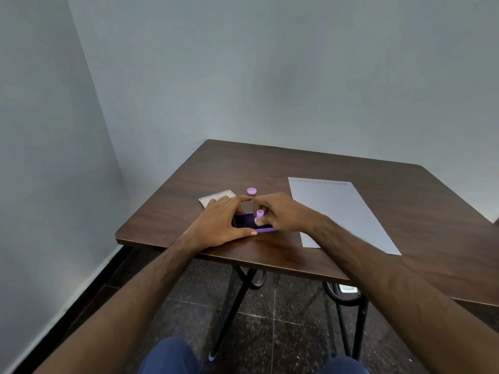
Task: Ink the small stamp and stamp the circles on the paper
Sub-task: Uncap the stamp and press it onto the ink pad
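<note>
A purple ink pad (247, 222) lies open near the table's front left edge. My left hand (221, 221) clasps its left side, thumb along the front edge and fingers over the back. My right hand (280, 213) pinches a small lilac stamp (258, 215) and holds it tilted, its lower end down on the pad's dark surface. A white paper (340, 211) lies to the right, with a row of several small circles (318, 181) along its far edge.
A lilac cap (251, 190) sits behind the hands. A flat pale lid (213, 198) lies at the left, partly under my left fingers. The brown table (270, 168) stands in a corner against pale walls, and its black legs show below.
</note>
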`<state>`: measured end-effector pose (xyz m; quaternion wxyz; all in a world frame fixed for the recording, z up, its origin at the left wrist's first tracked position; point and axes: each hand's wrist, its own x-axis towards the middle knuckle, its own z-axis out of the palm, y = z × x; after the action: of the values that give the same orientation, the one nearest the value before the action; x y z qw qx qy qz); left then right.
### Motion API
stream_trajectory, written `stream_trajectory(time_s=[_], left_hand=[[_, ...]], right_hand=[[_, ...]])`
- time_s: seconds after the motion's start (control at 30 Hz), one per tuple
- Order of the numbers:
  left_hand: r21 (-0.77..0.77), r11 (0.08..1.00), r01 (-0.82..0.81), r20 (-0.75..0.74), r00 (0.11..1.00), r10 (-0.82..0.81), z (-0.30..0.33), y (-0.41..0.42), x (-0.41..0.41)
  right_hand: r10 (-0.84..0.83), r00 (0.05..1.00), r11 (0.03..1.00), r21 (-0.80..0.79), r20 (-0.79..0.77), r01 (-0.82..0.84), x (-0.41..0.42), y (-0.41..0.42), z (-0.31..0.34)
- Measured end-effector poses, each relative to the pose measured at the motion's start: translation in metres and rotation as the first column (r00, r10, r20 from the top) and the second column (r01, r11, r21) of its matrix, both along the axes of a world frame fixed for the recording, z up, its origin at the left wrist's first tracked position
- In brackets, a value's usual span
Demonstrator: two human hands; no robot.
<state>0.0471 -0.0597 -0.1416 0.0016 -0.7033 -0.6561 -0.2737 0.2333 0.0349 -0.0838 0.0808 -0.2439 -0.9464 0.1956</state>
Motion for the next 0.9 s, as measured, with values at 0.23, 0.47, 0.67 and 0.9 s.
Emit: stream_trajectory(time_s=[0.23,0.47,0.67,0.9], left_hand=[[0.006,1.000,0.004,-0.013,1.000,-0.004,0.002,-0.002,0.001],[0.005,1.000,-0.005,-0.021,1.000,0.006,0.003,-0.003,0.002],[0.011,1.000,-0.006,-0.039,0.999,0.006,0.002,-0.002,0.001],[-0.012,1.000,-0.004,-0.038,0.999,0.003,0.001,-0.003,0.001]], right_hand=[[-0.102,0.995,0.995,0.015,-0.021,0.102,-0.008,-0.003,-0.006],[-0.051,0.998,0.998,-0.046,-0.033,0.050,-0.001,0.000,-0.005],[-0.010,1.000,1.000,-0.017,0.018,0.010,-0.004,0.004,-0.002],[-0.123,0.991,0.992,-0.046,-0.045,0.120,-0.008,-0.001,-0.011]])
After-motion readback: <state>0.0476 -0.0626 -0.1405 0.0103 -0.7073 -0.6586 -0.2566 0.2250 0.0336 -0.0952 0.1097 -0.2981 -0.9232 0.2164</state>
